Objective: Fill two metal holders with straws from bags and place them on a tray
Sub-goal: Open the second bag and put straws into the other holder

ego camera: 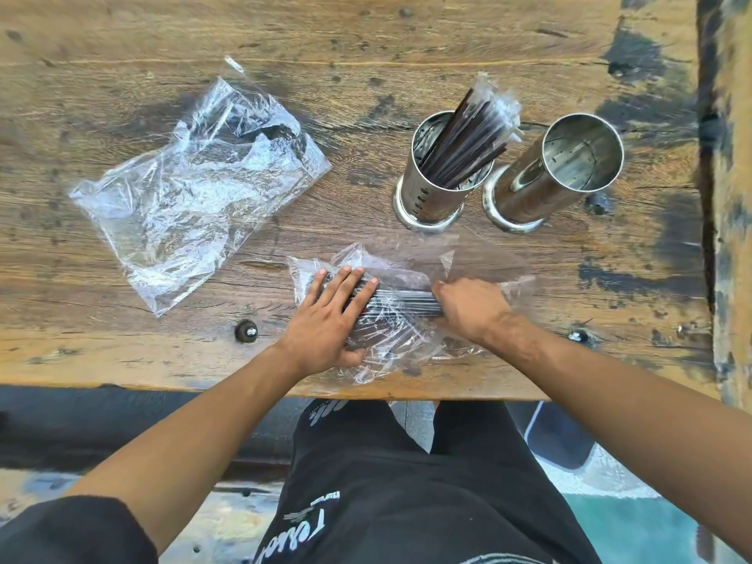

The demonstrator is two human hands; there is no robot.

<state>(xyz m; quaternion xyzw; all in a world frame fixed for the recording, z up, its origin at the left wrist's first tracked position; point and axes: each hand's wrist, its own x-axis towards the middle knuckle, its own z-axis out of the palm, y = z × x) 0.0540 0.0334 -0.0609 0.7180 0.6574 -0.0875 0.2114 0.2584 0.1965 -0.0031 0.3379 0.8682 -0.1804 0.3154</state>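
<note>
A clear plastic bag [403,339] with dark straws [407,299] inside lies near the table's front edge. My left hand [329,315] lies flat on the bag's left part, fingers straight. My right hand [472,307] grips the right end of the straw bundle at the bag's mouth. Behind them stand two metal holders. The left holder [435,189] has a bunch of dark wrapped straws [472,132] leaning out of it. The right holder [557,173] has nothing inside.
A crumpled clear bag [195,189] without straws lies at the left on the worn wooden table [366,42]. A raised wooden edge [728,197] runs along the right side. Two bolt heads [246,331] sit near the front edge.
</note>
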